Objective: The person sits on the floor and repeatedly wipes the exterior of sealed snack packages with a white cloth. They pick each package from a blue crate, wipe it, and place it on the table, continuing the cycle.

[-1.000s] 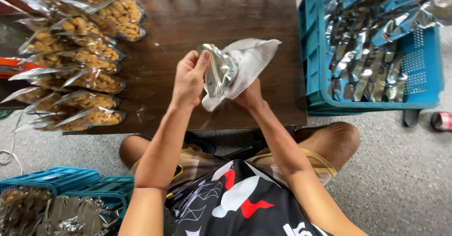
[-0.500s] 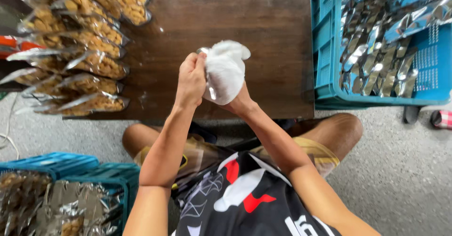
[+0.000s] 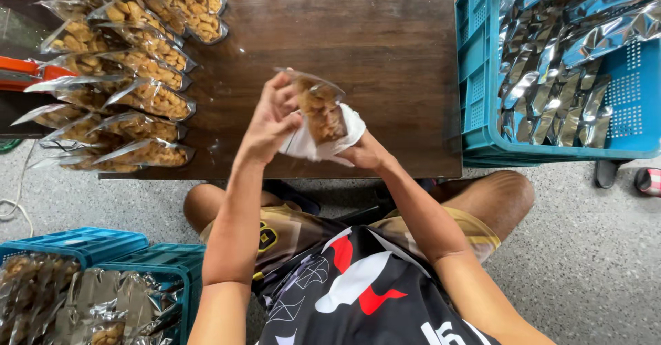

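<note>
Left hand (image 3: 270, 121) is raised over the near part of the dark wooden table (image 3: 385, 56), fingers curled closed around the left edge of a clear snack pouch (image 3: 320, 111). Pale brown pieces are seen through the pouch's clear face, and a silvery top edge is noted at its far end. Right hand (image 3: 365, 153) is held just right of and nearer than the pouch, closed on a white cloth (image 3: 310, 145); the cloth is pressed against the underside and near end of the pouch. Both hands are touching the pouch-and-cloth bundle, which is held clear of the table surface, near the table's near edge and roughly at its middle from left to right.

On the left part of the table, filled pouches (image 3: 131, 76) of the same kind are laid in overlapping rows from far to near. At the right, a blue plastic crate (image 3: 475, 76) is seen just beside the table's right edge, holding silver foil pouches (image 3: 571, 56). At near left, on the grey floor, further blue crates (image 3: 89, 245) are seen, with more pouches (image 3: 82, 304) inside. Bare knees and a patterned black shirt are visible at the near edge.
</note>
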